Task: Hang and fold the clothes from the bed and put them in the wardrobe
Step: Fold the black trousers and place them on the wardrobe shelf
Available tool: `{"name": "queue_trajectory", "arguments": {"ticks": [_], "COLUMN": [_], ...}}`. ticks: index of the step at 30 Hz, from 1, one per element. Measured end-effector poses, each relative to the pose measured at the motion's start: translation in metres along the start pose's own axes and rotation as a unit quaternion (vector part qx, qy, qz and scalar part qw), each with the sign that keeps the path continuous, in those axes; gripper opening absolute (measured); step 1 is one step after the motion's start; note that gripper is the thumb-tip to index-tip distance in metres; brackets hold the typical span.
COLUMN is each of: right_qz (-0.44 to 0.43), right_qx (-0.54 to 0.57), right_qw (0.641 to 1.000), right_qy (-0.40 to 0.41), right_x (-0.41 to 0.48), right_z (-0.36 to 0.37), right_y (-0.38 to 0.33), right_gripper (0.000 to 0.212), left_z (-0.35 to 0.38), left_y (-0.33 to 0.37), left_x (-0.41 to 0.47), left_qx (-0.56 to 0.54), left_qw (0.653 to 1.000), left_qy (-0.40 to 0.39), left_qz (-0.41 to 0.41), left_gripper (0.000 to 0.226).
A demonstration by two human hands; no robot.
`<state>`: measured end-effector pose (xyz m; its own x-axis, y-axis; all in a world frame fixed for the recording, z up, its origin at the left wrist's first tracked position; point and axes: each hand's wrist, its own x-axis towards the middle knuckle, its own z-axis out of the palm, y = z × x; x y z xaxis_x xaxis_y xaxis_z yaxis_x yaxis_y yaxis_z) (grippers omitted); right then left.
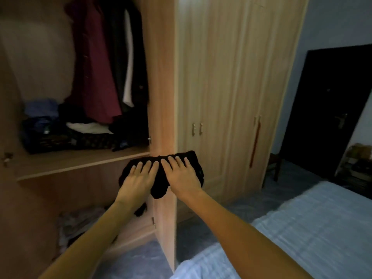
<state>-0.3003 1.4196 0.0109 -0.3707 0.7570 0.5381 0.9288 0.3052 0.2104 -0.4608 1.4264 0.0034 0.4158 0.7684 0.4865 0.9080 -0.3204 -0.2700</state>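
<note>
Both hands are lying side by side on top of a folded black garment (pixel 159 178) — left hand (pixel 138 178) and right hand (pixel 182 176) with fingers spread flat over it, carrying it in the air just before the open wardrobe (pixel 161 77), near its shelf (pixel 80 162), the bed (pixel 302 228) at right.

The folded black garment (pixel 161 176) was held bunched and level in the air in front of the open wardrobe (pixel 161 81), just beside its shelf (pixel 80 162), a loose end hanging below, while maroon, dark and white clothes (pixel 104 63) hung inside over folded piles (pixel 66 133).
</note>
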Motion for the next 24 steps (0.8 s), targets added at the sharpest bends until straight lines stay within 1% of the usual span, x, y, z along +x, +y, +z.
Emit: {"name": "queue_trajectory", "arguments": {"ticks": [4, 11, 17, 24], "right_qz": [-0.051, -0.125, -0.161, -0.213], "right_qx": [0.0, 0.04, 0.092, 0.139], "right_qw": [0.998, 0.991, 0.982, 0.965], "right_qy": [0.035, 0.024, 0.042, 0.066], "right_x": [0.05, 0.113, 0.168, 0.251], "right_z": [-0.005, 0.011, 0.053, 0.131], "right_y": [-0.061, -0.127, -0.152, -0.164], "right_gripper": [0.061, 0.063, 0.06, 0.057], "left_z": [-0.013, 0.0, 0.028, 0.088], "left_y": [-0.07, -0.147, -0.191, -0.242], "left_x": [-0.027, -0.051, -0.038, 0.002], "left_qx": [0.016, 0.044, 0.076, 0.108], "left_qw": [0.998, 0.99, 0.983, 0.969], "left_qy": [0.006, 0.006, -0.012, -0.046], "left_qz": [-0.06, -0.133, -0.167, -0.217], "left_gripper": [0.087, 0.082, 0.078, 0.071]}}
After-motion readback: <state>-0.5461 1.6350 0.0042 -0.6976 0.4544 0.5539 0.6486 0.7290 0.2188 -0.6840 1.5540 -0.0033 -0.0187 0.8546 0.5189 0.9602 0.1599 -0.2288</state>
